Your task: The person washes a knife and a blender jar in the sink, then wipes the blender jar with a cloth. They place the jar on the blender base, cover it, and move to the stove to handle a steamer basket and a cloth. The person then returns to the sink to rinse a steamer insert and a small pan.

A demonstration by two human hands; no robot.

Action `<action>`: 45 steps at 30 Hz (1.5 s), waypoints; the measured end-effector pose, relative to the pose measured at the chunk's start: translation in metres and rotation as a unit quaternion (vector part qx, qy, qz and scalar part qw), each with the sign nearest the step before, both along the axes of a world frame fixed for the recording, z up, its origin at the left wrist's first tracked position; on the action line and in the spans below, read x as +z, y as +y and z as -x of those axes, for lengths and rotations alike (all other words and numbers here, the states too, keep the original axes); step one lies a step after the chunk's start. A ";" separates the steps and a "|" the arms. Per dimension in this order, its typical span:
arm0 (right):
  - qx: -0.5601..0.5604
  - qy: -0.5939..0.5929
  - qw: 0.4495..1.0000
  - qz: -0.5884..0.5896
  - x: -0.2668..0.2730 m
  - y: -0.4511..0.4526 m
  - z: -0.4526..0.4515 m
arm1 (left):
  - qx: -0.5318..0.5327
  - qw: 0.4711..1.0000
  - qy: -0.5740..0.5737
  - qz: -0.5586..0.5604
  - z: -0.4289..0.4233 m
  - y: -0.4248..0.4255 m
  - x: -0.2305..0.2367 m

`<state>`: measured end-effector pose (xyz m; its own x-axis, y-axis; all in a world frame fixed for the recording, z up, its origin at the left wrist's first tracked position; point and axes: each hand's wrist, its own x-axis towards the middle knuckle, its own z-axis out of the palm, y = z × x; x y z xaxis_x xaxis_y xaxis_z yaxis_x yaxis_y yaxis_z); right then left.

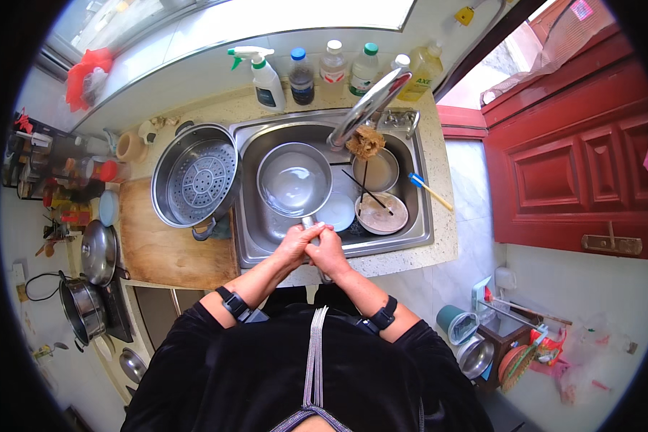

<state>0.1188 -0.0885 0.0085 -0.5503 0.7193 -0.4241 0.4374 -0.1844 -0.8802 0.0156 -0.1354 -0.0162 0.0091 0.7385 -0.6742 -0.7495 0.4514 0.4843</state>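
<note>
Both my left hand (294, 244) and my right hand (329, 251) are closed around the long handle of a metal saucepan (281, 183). The pan is over the left side of the stainless steel sink (254, 227), and clear liquid, apparently water, shines inside it. Beside the pan in the sink are a pale plate (336, 211) and a bowl (380, 218) of cloudy liquid with dark chopsticks (375, 198) across it. Behind that bowl stands a second bowl (380, 170), partly covered by a brown fibrous scrubber (365, 142). The chrome faucet (370, 102) arches over the sink.
A steamer pot (164, 189) with a perforated insert overlaps the wooden cutting board (167, 254) on the left. A spray bottle (267, 86) and several other bottles line the back ledge. A blue-headed brush (437, 197) lies on the right rim. A red door (572, 178) stands at right.
</note>
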 end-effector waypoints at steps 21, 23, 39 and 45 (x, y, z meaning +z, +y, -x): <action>0.271 -0.324 0.906 0.031 -0.183 0.104 0.011 | -0.025 0.998 -0.006 -0.056 0.085 -0.058 0.012; 0.230 -0.306 0.919 0.088 -0.195 0.102 0.009 | -0.032 0.998 -0.007 -0.045 0.084 -0.060 0.013; -0.093 -0.181 0.968 -0.144 -0.186 0.147 0.002 | -0.112 0.992 0.021 -0.052 0.081 -0.052 0.024; 0.165 -0.545 0.736 -0.366 -0.122 0.174 -0.094 | -0.114 0.991 0.039 -0.057 0.084 -0.053 0.025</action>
